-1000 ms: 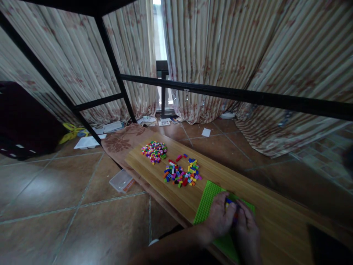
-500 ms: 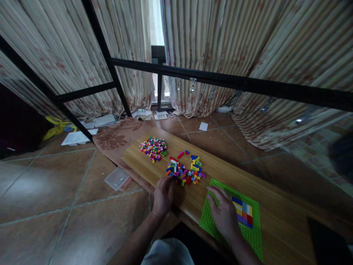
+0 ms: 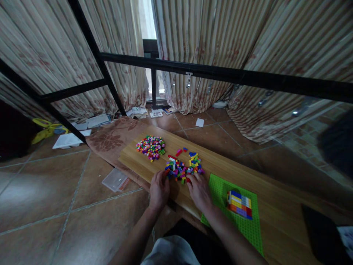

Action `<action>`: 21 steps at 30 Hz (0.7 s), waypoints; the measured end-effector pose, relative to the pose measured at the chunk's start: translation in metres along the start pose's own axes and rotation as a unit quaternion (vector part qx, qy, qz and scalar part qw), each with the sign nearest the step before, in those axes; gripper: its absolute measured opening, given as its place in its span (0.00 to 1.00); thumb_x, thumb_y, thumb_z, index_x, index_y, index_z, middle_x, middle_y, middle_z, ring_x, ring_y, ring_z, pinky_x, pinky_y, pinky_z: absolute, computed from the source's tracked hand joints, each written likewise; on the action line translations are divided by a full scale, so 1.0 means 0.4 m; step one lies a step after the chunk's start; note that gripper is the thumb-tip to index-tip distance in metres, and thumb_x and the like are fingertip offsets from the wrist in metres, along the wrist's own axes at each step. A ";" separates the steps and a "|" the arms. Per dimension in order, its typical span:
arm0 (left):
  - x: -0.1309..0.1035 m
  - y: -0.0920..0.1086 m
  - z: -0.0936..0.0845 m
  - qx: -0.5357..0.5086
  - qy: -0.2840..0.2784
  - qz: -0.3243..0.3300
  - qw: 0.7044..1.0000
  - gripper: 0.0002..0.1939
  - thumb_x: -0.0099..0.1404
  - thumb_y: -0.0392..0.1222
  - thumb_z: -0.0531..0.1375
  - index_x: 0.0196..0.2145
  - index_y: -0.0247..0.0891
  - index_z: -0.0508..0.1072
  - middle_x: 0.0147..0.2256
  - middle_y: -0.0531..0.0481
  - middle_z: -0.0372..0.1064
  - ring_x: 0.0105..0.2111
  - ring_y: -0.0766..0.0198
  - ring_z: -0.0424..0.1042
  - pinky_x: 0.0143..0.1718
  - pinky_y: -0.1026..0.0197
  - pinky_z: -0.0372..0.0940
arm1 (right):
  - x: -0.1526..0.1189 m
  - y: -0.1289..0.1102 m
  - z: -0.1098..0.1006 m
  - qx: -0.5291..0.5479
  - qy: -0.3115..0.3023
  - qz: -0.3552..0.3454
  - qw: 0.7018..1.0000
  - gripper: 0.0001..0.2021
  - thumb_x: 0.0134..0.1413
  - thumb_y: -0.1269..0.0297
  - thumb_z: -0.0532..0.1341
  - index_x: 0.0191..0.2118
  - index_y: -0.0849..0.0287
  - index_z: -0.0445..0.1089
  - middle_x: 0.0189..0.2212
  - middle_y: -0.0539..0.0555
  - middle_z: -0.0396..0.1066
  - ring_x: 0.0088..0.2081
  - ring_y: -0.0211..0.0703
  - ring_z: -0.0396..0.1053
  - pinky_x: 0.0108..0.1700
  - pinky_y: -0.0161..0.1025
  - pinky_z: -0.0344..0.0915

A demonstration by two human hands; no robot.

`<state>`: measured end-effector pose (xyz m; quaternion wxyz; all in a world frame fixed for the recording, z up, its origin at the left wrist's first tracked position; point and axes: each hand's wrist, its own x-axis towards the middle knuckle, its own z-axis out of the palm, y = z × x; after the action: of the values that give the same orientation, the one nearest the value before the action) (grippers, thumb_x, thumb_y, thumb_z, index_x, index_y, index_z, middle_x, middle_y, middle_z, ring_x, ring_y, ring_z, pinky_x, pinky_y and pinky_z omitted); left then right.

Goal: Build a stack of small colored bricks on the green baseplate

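Observation:
On the wooden board lies a loose pile of toy building bricks (image 3: 178,170), with both hands at its near side. My left hand (image 3: 159,188) is at the pile's left edge, fingers curled in; what they pinch, if anything, is hidden. An orange brick (image 3: 167,172) shows at its fingertips. My right hand (image 3: 199,189) reaches into the pile's right side, thumb and fingers apart around a red brick (image 3: 188,180). Right of that hand, a green baseplate (image 3: 217,186) carries a small block of built-up bricks (image 3: 240,204) in rows of blue, yellow, white, orange, purple and red.
A second pile of smaller bricks (image 3: 150,147) lies farther left on the wooden board (image 3: 132,156). A clear plastic box (image 3: 115,179) is on the floor. A dark flat object (image 3: 317,232) lies at the right end. A black metal frame (image 3: 215,70) crosses behind the board.
My right hand has moved left from above the green baseplate to the brick pile, uncovering the built-up block. My left hand stays at the pile's left edge. The view has shifted slightly.

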<state>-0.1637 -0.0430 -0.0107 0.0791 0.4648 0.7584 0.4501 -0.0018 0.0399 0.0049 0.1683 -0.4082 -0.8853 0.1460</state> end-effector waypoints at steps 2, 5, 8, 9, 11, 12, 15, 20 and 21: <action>0.005 -0.001 0.001 0.002 -0.002 -0.006 1.000 0.18 0.61 0.34 0.55 0.49 0.38 0.68 0.47 0.43 0.68 0.49 0.55 0.68 0.53 0.50 0.64 | -0.016 -0.001 0.002 0.006 0.006 0.004 1.000 0.08 0.57 0.72 0.55 0.41 0.58 0.68 0.39 0.57 0.66 0.44 0.49 0.64 0.48 0.46 0.63; 0.013 0.000 0.004 0.011 -0.003 -0.017 1.000 0.18 0.61 0.35 0.55 0.49 0.37 0.69 0.47 0.43 0.69 0.48 0.55 0.68 0.52 0.50 0.64 | -0.040 -0.009 0.003 0.020 0.013 0.008 1.000 0.07 0.56 0.72 0.56 0.39 0.56 0.67 0.38 0.56 0.67 0.43 0.48 0.65 0.46 0.45 0.64; 0.019 0.002 0.005 0.014 -0.002 -0.017 1.000 0.18 0.61 0.36 0.55 0.49 0.37 0.69 0.46 0.42 0.69 0.47 0.54 0.69 0.51 0.51 0.64 | -0.061 -0.021 0.001 0.053 0.020 0.016 0.998 0.08 0.57 0.73 0.55 0.41 0.56 0.66 0.38 0.56 0.68 0.43 0.48 0.66 0.45 0.45 0.65; 0.019 0.002 0.004 0.014 0.000 -0.015 1.000 0.18 0.61 0.37 0.55 0.49 0.37 0.69 0.46 0.42 0.69 0.47 0.54 0.69 0.51 0.51 0.65 | -0.070 -0.025 -0.002 0.072 0.026 0.022 0.997 0.09 0.57 0.73 0.54 0.42 0.56 0.66 0.39 0.56 0.68 0.43 0.48 0.66 0.45 0.45 0.66; 0.014 0.005 0.000 0.009 0.006 -0.015 1.000 0.18 0.61 0.39 0.55 0.49 0.37 0.69 0.45 0.42 0.69 0.44 0.55 0.70 0.48 0.52 0.66 | -0.095 -0.026 -0.011 0.115 0.042 0.034 0.992 0.11 0.57 0.73 0.54 0.45 0.56 0.66 0.40 0.56 0.69 0.43 0.47 0.67 0.45 0.44 0.67; 0.008 0.008 -0.003 0.005 0.005 -0.016 1.000 0.19 0.61 0.39 0.55 0.50 0.36 0.69 0.44 0.42 0.69 0.43 0.55 0.71 0.47 0.53 0.67 | -0.112 -0.022 -0.019 0.135 0.053 0.041 0.989 0.12 0.57 0.72 0.54 0.46 0.56 0.65 0.41 0.55 0.69 0.43 0.46 0.68 0.45 0.44 0.67; -0.022 0.030 -0.010 -0.017 -0.012 -0.016 1.000 0.19 0.61 0.41 0.55 0.50 0.36 0.68 0.45 0.42 0.69 0.40 0.57 0.71 0.44 0.54 0.68 | -0.178 0.019 -0.058 0.176 0.095 0.067 0.977 0.14 0.58 0.70 0.54 0.49 0.54 0.66 0.42 0.55 0.71 0.45 0.45 0.68 0.47 0.44 0.67; -0.086 0.124 0.018 -0.107 -0.115 -0.028 0.987 0.17 0.62 0.42 0.56 0.48 0.38 0.70 0.42 0.44 0.72 0.39 0.59 0.72 0.42 0.56 0.68 | -0.274 0.165 -0.168 0.180 0.167 0.196 0.949 0.14 0.56 0.59 0.57 0.48 0.53 0.69 0.46 0.55 0.71 0.45 0.47 0.69 0.49 0.48 0.66; -0.095 0.147 0.034 -0.127 -0.142 -0.028 0.981 0.16 0.62 0.42 0.56 0.47 0.38 0.71 0.41 0.45 0.72 0.39 0.59 0.72 0.43 0.57 0.67 | -0.281 0.194 -0.189 0.189 0.180 0.222 0.940 0.15 0.56 0.57 0.57 0.48 0.54 0.69 0.45 0.56 0.71 0.44 0.47 0.70 0.48 0.48 0.66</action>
<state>-0.0982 -0.0545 0.0146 0.2566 0.4883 0.6892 0.4697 0.1506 0.0105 0.0222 0.3616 -0.5748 -0.6834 0.2681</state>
